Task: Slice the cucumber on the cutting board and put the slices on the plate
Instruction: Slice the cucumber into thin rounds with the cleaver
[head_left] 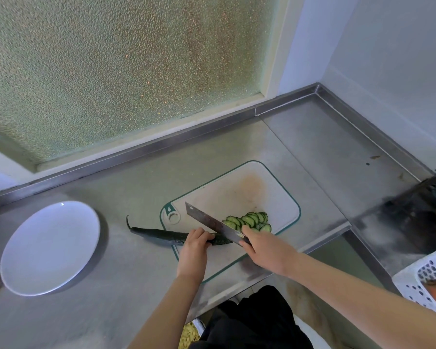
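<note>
Cucumber (161, 234) lies across the left near edge of the cutting board (237, 187). Its stalk end reaches out over the steel counter (136, 177) and its cut end rests on the board under the cleaver (207, 219). Your left hand (194, 248) curls over the cucumber just beside the blade, fingers bent, pinning it down. Your right hand (264, 250) grips the cleaver's handle. The blade is tilted, its edge meeting the cucumber at the cut end.

Slices (249, 220) lie in an overlapping row on the board near its right near edge, just past the blade.

I judge the slicing only partway through, because a long uncut length is left, likely more than the row of slices accounts for. No slice is on the plate (51, 248), which sits on the counter toward its left near edge, well apart from the board. So you have the rest of the cutting to do, then the whole transfer across the counter.

At the counter's right near edge stands a white perforated basket (423, 278) with something orange in it.
</note>
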Demonstrator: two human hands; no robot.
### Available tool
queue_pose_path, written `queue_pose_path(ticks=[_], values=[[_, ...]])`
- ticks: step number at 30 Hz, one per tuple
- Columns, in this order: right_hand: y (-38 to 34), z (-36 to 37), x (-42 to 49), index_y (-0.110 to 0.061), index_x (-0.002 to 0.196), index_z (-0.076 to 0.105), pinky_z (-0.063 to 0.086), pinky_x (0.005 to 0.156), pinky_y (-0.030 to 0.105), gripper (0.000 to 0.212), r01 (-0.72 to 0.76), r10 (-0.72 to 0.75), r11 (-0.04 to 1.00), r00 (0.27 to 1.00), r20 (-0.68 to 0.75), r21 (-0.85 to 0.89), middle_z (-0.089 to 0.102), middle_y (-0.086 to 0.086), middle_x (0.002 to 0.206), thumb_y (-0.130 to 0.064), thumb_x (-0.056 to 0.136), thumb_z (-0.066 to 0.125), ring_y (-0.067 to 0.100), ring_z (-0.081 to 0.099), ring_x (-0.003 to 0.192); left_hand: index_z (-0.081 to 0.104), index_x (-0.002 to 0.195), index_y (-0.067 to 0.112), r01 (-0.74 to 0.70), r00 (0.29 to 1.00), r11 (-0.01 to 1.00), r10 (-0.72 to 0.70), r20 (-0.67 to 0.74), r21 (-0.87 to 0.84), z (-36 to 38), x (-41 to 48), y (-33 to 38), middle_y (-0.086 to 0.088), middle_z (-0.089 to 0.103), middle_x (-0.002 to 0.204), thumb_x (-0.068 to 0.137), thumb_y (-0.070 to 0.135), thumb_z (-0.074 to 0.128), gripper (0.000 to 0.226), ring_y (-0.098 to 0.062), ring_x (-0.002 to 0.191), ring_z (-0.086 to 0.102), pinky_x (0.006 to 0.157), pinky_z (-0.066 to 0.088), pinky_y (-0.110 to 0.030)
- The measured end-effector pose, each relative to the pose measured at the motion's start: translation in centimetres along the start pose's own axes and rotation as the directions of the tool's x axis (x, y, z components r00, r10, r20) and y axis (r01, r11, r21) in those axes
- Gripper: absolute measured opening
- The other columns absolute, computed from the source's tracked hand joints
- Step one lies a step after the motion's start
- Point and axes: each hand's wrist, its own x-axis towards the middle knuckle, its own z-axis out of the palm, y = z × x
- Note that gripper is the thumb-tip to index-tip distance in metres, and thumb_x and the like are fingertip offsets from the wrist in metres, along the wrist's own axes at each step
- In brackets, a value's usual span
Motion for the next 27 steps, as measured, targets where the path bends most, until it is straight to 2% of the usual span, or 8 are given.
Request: queue_pose_path(ticks=[3, 6, 12, 15, 20, 24, 27], values=[[0.0, 0.2, 0.0, -0.015, 0.094, 0.032, 0.033, 0.056, 0.035, 0.012, -0.005, 0.005, 1.000, 1.000, 0.004, -0.010, 0.046, 0.004, 0.068, -0.024, 0.101, 0.032, 0.025, 0.042, 0.060, 0.068, 0.088, 0.007, 0.003, 1.000, 1.000, -0.003, 0.005, 0.006, -0.1, 0.0, 0.2, -0.004, 0.061, 0.083, 0.073, -0.011, 0.063, 0.024, -0.020, 0.079, 0.052, 0.068, 0.039, -0.023], [0.0, 0.3, 0.1, -0.010, 0.104, 0.039, 0.032, 0.056, 0.034, 0.016, -0.007, 0.007, 0.999, 1.000, -0.004, -0.041, 0.048, 0.007, 0.073, -0.024, 0.101, 0.030, 0.027, 0.043, 0.062, 0.068, 0.087, 0.006, 0.001, 1.000, 1.000, -0.001, -0.002, 0.005, -0.1, 0.0, 0.3, -0.006, 0.061, 0.082, 0.071, -0.013, 0.064, 0.025, -0.022, 0.077, 0.052, 0.069, 0.034, -0.019], [0.0, 0.6, 0.2, -0.010, 0.109, 0.039, 0.031, 0.055, 0.035, 0.019, 0.000, -0.001, 0.997, 1.000, -0.010, -0.071, 0.048, 0.007, 0.073, -0.025, 0.102, 0.029, 0.026, 0.044, 0.061, 0.068, 0.085, 0.007, 0.002, 1.000, 1.000, -0.002, -0.006, -0.003, 0.0, 0.0, 0.2, -0.005, 0.060, 0.080, 0.069, -0.014, 0.064, 0.026, -0.016, 0.077, 0.047, 0.069, 0.033, -0.019], [0.1, 0.6, 0.4, -0.010, 0.106, 0.039, 0.033, 0.054, 0.035, 0.017, -0.005, 0.004, 0.998, 1.000, -0.008, -0.055, 0.047, 0.006, 0.070, -0.024, 0.101, 0.030, 0.027, 0.044, 0.059, 0.068, 0.085, 0.007, -0.006, 1.000, 1.000, 0.006, -0.012, 0.003, 0.1, 0.0, 0.2, -0.005, 0.060, 0.079, 0.068, -0.014, 0.065, 0.026, -0.010, 0.076, 0.040, 0.070, 0.033, -0.021], [-0.1, 0.6, 0.7, -0.010, 0.101, 0.038, 0.023, 0.047, 0.029, 0.015, -0.016, 0.016, 1.000, 1.000, 0.004, -0.014, 0.037, -0.001, 0.060, -0.023, 0.101, 0.031, 0.016, 0.034, 0.050, 0.068, 0.086, 0.007, -0.005, 1.000, 1.000, 0.005, 0.004, 0.014, 0.0, 0.0, 0.2, -0.005, 0.062, 0.081, 0.068, -0.013, 0.065, 0.027, -0.018, 0.077, 0.050, 0.070, 0.035, -0.021], [-0.6, 1.1, 1.5, -0.013, 0.099, 0.036, 0.025, 0.047, 0.030, 0.010, -0.033, 0.033, 0.999, 0.999, 0.038, 0.007, 0.035, -0.002, 0.059, -0.022, 0.101, 0.033, 0.014, 0.032, 0.049, 0.068, 0.084, 0.007, -0.024, 1.000, 1.000, 0.025, -0.005, 0.014, -0.2, -0.1, 0.4, -0.006, 0.062, 0.079, 0.065, -0.015, 0.067, 0.029, -0.013, 0.076, 0.044, 0.067, 0.033, -0.019], [-0.5, 1.3, 1.8, -0.013, 0.097, 0.035, 0.025, 0.047, 0.028, 0.011, -0.054, 0.052, 0.998, 0.997, 0.051, 0.032, 0.037, -0.002, 0.060, -0.023, 0.101, 0.033, 0.013, 0.033, 0.050, 0.068, 0.084, 0.006, -0.023, 1.000, 1.000, 0.023, 0.009, 0.015, -0.3, 0.1, 0.3, -0.006, 0.061, 0.078, 0.064, -0.016, 0.067, 0.030, -0.019, 0.075, 0.051, 0.067, 0.032, -0.018]])
